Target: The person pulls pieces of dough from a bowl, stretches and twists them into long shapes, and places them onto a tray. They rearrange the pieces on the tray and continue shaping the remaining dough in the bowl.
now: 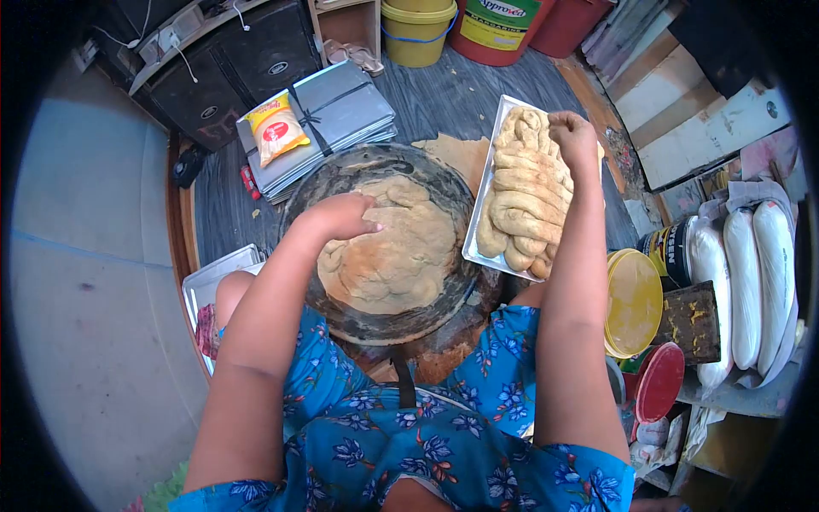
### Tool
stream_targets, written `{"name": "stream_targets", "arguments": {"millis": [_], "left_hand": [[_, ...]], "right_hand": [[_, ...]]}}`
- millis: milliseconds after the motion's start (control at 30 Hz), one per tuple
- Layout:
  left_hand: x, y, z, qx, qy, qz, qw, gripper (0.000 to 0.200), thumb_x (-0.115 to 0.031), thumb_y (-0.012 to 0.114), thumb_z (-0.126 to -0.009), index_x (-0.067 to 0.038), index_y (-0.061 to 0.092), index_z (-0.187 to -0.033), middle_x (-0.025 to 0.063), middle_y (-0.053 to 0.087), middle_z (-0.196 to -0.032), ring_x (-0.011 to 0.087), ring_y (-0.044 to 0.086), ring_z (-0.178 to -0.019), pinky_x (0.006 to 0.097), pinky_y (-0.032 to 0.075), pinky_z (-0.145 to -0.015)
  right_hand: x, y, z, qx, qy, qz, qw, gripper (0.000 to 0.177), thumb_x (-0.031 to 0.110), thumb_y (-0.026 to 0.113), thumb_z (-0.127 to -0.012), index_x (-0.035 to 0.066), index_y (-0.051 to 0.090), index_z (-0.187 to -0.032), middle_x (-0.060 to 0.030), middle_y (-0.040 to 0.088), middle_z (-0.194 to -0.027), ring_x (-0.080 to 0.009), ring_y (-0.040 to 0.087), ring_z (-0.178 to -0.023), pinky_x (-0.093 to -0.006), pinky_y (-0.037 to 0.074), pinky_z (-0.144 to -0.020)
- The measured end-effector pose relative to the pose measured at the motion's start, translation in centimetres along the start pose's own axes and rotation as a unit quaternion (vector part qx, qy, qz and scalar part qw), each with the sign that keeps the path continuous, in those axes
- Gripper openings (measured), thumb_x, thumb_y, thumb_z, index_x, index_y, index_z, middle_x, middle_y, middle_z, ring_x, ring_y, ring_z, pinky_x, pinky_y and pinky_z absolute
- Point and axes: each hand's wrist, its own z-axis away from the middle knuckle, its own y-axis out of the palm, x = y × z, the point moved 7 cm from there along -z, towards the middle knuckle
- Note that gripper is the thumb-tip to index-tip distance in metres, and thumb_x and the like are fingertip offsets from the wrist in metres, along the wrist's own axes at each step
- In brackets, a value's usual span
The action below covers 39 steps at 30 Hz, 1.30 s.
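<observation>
A large mass of pale brown dough (pixel 401 247) fills a dark round basin (pixel 461 277) between my knees. My left hand (pixel 345 218) is over the upper left part of this dough, thumb apart from the fingers, holding nothing that I can see. To the right, a metal tray (pixel 483 183) carries thick twisted dough strips (pixel 531 192) laid side by side in a pile. My right hand (pixel 573 141) is at the tray's upper right, above the dough strips, with its fingers curled together. Whatever lies between those fingers is hidden.
Stacked metal trays (pixel 350 98) with a yellow-and-white packet (pixel 275 130) stand behind the basin. Yellow (pixel 418 38) and red buckets (pixel 495 30) are at the back. On the right are a yellow lid (pixel 634 303), a red lid (pixel 659 382) and white plastic-wrapped rolls (pixel 742 286).
</observation>
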Motion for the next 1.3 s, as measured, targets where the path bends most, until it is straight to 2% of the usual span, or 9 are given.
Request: {"name": "stream_targets", "arguments": {"millis": [267,667,767,833,900,1000,1100,1233,1300], "left_hand": [[0.3,-0.2,1.0,0.008,-0.016,0.02,1.0,0.058,-0.041,0.062,-0.082,-0.007,0.05,-0.127,0.0203,0.054,-0.122,0.0352,0.051,-0.114,0.0397,0.04,-0.097],[-0.3,0.2,0.3,0.008,0.002,0.005,1.0,0.056,-0.04,0.062,-0.082,-0.006,0.051,-0.126,0.0217,0.054,-0.12,0.0361,0.052,-0.112,0.0404,0.041,-0.096],[-0.4,0.3,0.1,0.003,0.014,0.006,1.0,0.056,-0.04,0.062,-0.082,-0.005,0.051,-0.125,0.0218,0.054,-0.12,0.0361,0.052,-0.112,0.0405,0.041,-0.095],[-0.6,0.2,0.0,0.011,0.021,0.008,1.0,0.056,-0.04,0.062,-0.082,-0.004,0.051,-0.124,0.022,0.054,-0.121,0.036,0.052,-0.112,0.0404,0.041,-0.095],[-0.4,0.2,-0.3,0.017,0.013,0.005,1.0,0.057,-0.039,0.062,-0.082,-0.004,0.051,-0.125,0.022,0.053,-0.122,0.0357,0.052,-0.113,0.0403,0.041,-0.096],[-0.2,0.4,-0.5,0.006,0.013,-0.001,1.0,0.058,-0.039,0.062,-0.081,-0.004,0.05,-0.126,0.022,0.053,-0.123,0.0355,0.051,-0.114,0.04,0.04,-0.097],[-0.3,0.7,-0.5,0.013,0.012,-0.005,1.0,0.058,-0.04,0.062,-0.082,-0.004,0.05,-0.126,0.0219,0.053,-0.124,0.0352,0.051,-0.115,0.0397,0.04,-0.098],[0.8,0.8,-0.8,0.004,0.013,-0.011,1.0,0.059,-0.041,0.061,-0.082,-0.005,0.05,-0.127,0.0221,0.052,-0.124,0.035,0.05,-0.116,0.0396,0.039,-0.098],[0.8,0.4,-0.2,0.009,0.005,0.002,1.0,0.059,-0.041,0.061,-0.082,-0.005,0.049,-0.127,0.0218,0.052,-0.124,0.0351,0.05,-0.116,0.0398,0.04,-0.098]], "right_hand": [[-1.5,-4.5,1.8,-0.017,0.117,0.143,0.983,0.021,0.003,0.055,-0.073,0.003,0.069,-0.088,-0.0146,0.067,-0.074,-0.0221,0.066,-0.071,-0.0325,0.05,-0.065],[-0.3,-4.6,2.1,-0.091,-0.007,0.272,0.958,0.017,0.004,0.056,-0.077,0.005,0.067,-0.09,-0.0164,0.067,-0.084,-0.0275,0.066,-0.079,-0.0348,0.05,-0.073],[0.8,-0.3,2.6,0.123,0.08,-0.116,0.982,0.024,0.003,0.056,-0.08,-0.001,0.062,-0.102,-0.0046,0.063,-0.086,-0.0128,0.06,-0.075,-0.0263,0.05,-0.071],[6.9,2.3,5.5,0.29,-0.019,-0.164,0.943,0.035,0.006,0.057,-0.082,0.0,0.055,-0.117,-0.0092,0.06,-0.11,-0.0183,0.056,-0.103,-0.031,0.043,-0.091],[8.1,2.7,5.9,0.306,-0.033,-0.133,0.942,0.045,0.013,0.059,-0.085,0.0,0.048,-0.126,-0.0146,0.051,-0.128,-0.0226,0.043,-0.125,-0.0337,0.03,-0.106],[0.3,0.9,2.5,0.036,-0.049,0.179,0.982,0.053,0.023,0.061,-0.084,0.0,0.047,-0.129,-0.0201,0.044,-0.135,-0.0279,0.037,-0.131,-0.036,0.029,-0.107],[-6.6,1.9,4.9,0.008,0.224,0.33,0.917,0.074,0.051,0.046,-0.088,0.0,0.032,-0.139,-0.0239,0.026,-0.145,-0.0305,0.024,-0.137,-0.0465,0.018,-0.111],[-3.4,10.1,6.9,0.172,0.015,0.366,0.914,0.072,0.053,0.036,-0.09,0.005,0.027,-0.142,-0.0189,0.018,-0.15,-0.0275,0.013,-0.141,-0.0533,0.007,-0.112],[0.1,13.4,9.7,0.347,-0.063,0.438,0.827,0.068,0.054,0.034,-0.091,0.011,0.028,-0.143,-0.0126,0.019,-0.151,-0.0274,0.012,-0.141,-0.0568,0.004,-0.111]]}}
